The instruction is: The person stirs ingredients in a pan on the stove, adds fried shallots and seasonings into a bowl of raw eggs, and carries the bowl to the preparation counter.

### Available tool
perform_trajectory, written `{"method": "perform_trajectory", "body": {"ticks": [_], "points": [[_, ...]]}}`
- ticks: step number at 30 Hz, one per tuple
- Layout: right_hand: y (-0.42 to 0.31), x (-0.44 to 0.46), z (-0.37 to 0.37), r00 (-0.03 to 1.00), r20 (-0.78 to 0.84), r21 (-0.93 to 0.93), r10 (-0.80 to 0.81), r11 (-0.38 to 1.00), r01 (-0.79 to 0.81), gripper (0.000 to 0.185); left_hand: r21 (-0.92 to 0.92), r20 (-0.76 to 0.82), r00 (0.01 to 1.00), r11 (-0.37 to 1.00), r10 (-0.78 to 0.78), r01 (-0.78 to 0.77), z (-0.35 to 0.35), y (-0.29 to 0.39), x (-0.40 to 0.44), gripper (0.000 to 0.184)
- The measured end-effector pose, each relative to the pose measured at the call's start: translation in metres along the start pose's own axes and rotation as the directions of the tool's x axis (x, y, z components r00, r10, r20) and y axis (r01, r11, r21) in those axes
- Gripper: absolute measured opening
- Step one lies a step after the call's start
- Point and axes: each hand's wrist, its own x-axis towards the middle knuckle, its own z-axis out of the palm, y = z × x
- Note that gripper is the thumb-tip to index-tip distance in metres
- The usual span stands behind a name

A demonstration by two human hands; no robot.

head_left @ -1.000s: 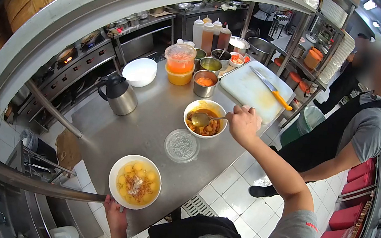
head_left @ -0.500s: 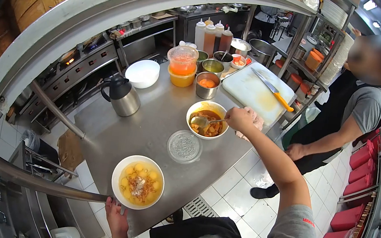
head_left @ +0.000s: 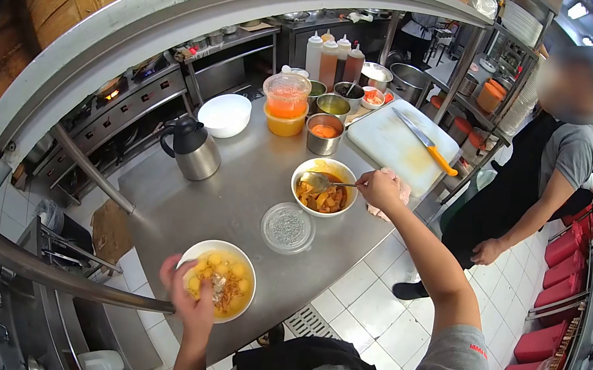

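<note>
My right hand (head_left: 380, 190) is closed on the handle of a metal spoon (head_left: 334, 183). The spoon's bowl end rests over orange-brown stew (head_left: 326, 198) in a white bowl (head_left: 300, 170). At the table's near left corner, my left hand (head_left: 193, 299) has its fingers apart at the left side of a second white bowl (head_left: 253, 273), one digit reaching over the rim. That bowl contains several egg yolks (head_left: 242, 271) in yellow liquid, with shredded brown bits and a pale powdery heap on top. Between the two bowls lies a clear plastic lid (head_left: 288, 228).
Beyond stand a steel jug (head_left: 199, 157), a white bowl (head_left: 225, 116), stacked tubs (head_left: 285, 101) and squeeze bottles (head_left: 328, 60). A yellow-handled knife (head_left: 422, 139) lies on a cutting board (head_left: 374, 139). A co-worker (head_left: 539, 164) stands at right; a metal rail (head_left: 59, 277) runs at left.
My left hand has risen from below the egg bowl to its left side, fingers spreading. The spoon has lifted slightly within the stew bowl. The co-worker's arm has shifted right.
</note>
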Motion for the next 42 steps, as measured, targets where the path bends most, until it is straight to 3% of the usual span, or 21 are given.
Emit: {"method": "perform_trajectory", "body": {"ticks": [1, 3, 7, 10, 13, 23, 42], "points": [[0.001, 0.0, -0.001, 1.0, 0.007, 0.026, 0.007, 1.0, -0.007, 0.013, -0.056, 0.056, 0.997, 0.997, 0.052, -0.049, 0.013, 0.004, 0.014, 0.033], [0.002, -0.002, 0.0, 0.999, 0.029, 0.03, -0.034, 0.999, 0.033, 0.013, 0.048, 0.227, 0.96, 0.982, 0.166, -0.182, 0.039, 0.028, 0.049, 0.028], [0.011, 0.0, 0.015, 0.988, 0.103, 0.11, -0.115, 0.988, 0.104, 0.014, 0.107, 0.495, 0.799, 0.888, 0.342, -0.447, 0.106, 0.007, 0.096, 0.028], [-0.005, -0.016, 0.005, 0.975, 0.102, 0.06, -0.2, 0.979, 0.194, 0.015, 0.109, 0.64, 0.685, 0.842, 0.348, -0.529, 0.132, -0.005, 0.11, 0.029], [-0.018, -0.028, -0.004, 0.972, 0.179, 0.063, -0.155, 0.987, 0.146, 0.014, 0.098, 0.742, 0.581, 0.804, 0.334, -0.587, 0.136, -0.006, 0.118, 0.028], [-0.04, -0.04, -0.007, 0.968, 0.171, -0.02, -0.185, 0.981, 0.191, 0.015, 0.128, 0.843, 0.477, 0.769, 0.249, -0.626, 0.143, -0.02, 0.123, 0.012], [-0.05, -0.05, -0.004, 0.963, 0.131, -0.016, -0.236, 0.971, 0.24, 0.012, 0.131, 0.884, 0.421, 0.759, 0.201, -0.638, 0.154, -0.032, 0.116, 0.018]]}}
